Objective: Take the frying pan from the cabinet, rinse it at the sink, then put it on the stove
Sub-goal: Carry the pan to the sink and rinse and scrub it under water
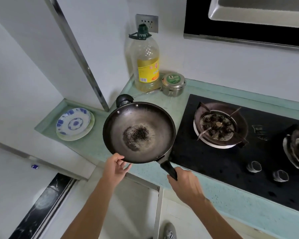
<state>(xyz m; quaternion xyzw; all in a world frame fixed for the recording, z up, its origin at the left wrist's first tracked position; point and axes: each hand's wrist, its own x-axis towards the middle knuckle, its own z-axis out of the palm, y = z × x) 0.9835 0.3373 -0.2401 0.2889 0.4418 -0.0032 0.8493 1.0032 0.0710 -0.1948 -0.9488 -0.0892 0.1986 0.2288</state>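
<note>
The frying pan (139, 131) is being held level over the pale green countertop (179, 104), just left of the black gas stove (231, 166) and short of its near burner (217, 125). Whether the pan is touching the counter cannot be told. Its long black handle (168, 169) is being gripped by the right hand (186, 185), fingers curled round it. The near rim is being pinched by the left hand (116, 167), thumb on top and fingers beneath. Dark burnt specks are showing in the pan's bottom. Behind it, a cooking oil bottle (146, 62) and a steel tin (173, 84) are standing side by side; stacked plates (74, 124) are lying to the left.
</note>
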